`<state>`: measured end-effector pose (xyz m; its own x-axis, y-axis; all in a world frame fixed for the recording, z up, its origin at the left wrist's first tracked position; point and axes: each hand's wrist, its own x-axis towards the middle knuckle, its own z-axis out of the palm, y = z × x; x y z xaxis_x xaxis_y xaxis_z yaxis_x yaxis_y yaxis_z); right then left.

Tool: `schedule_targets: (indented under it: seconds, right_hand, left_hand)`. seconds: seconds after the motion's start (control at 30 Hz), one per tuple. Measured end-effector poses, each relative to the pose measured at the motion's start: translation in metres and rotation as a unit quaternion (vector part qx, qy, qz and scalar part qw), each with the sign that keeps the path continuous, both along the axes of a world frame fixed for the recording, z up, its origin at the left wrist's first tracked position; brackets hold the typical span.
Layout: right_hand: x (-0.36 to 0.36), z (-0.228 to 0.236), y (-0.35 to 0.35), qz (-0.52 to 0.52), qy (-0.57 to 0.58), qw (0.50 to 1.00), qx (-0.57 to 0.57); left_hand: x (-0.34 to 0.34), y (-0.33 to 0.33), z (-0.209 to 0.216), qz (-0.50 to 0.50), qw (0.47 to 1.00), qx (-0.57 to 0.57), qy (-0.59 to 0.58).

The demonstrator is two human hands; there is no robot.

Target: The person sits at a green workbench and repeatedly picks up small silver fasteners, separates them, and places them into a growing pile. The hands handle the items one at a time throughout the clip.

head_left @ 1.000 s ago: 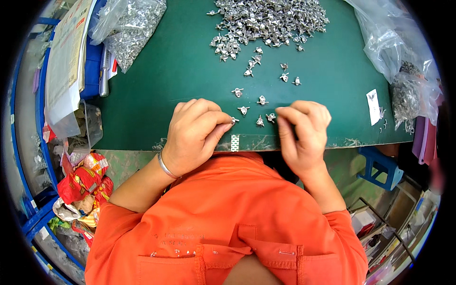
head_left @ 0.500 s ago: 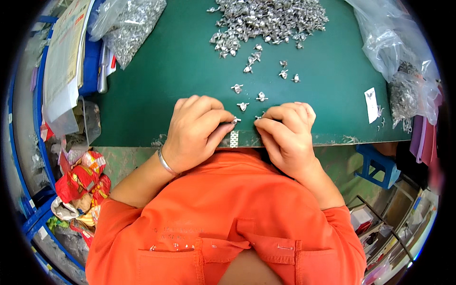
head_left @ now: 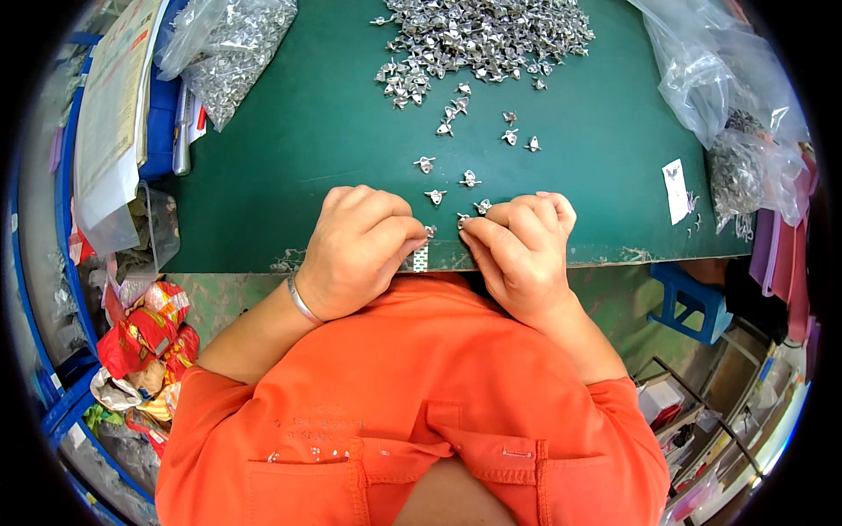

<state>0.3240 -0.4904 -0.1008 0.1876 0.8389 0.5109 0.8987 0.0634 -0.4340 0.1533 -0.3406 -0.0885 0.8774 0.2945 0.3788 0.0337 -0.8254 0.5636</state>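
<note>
Close to the table's near edge, my left hand [head_left: 355, 250] pinches a small silver metal part [head_left: 430, 231] between thumb and forefinger. Just right of it, the thumb and forefinger of my right hand [head_left: 524, 245] close on another small metal piece [head_left: 463, 221]. A loose winged metal piece [head_left: 482, 207] lies by the knuckles of my right hand. Several more are scattered farther out, such as one metal piece [head_left: 469, 179] and another metal piece [head_left: 436, 197]. Below the left fingertips, a patterned white-and-green strip [head_left: 421, 258] sits at the edge.
A large heap of metal pieces [head_left: 482, 39] covers the far middle of the green table [head_left: 289, 158]. Plastic bags of small parts lie far left [head_left: 237, 61] and right [head_left: 741, 171]. A white slip [head_left: 674, 190] rests at right; a blue stool [head_left: 690, 302] stands below.
My right hand has shifted slightly left, and a metal piece now shows plainly at its fingertips. My left hand stays pinched near the edge. The whole view has shifted a little.
</note>
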Motion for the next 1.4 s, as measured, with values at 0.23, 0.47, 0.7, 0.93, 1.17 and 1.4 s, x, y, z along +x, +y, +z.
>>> schedule_targets:
  seconds: [0.23,0.47,0.7,0.93,1.17,1.4]
  right_hand:
    - [0.000,-0.001,-0.008,0.026,-0.020,0.999,0.011]
    - [0.016,0.008,-0.007,0.005,0.032,0.999,0.037]
    - [0.017,0.010,-0.002,-0.018,0.049,0.999,-0.012]
    - [0.016,0.002,-0.005,0.018,0.032,0.999,0.004]
    - [0.018,0.009,0.002,0.039,0.052,0.998,-0.019]
    - [0.020,0.008,0.024,0.000,0.036,0.998,-0.044]
  left_hand:
    - [0.001,0.000,0.003,0.004,1.000,-0.031,-0.002]
    - [0.005,-0.001,0.001,-0.022,0.999,-0.025,-0.010]
    - [0.015,0.015,0.008,0.048,0.997,-0.059,-0.035]
    - [0.012,0.020,0.007,0.059,0.995,-0.077,-0.009]
    - [0.020,0.013,0.004,0.030,0.998,-0.021,0.043]
    - [0.022,0.013,0.002,0.042,0.996,-0.073,0.001]
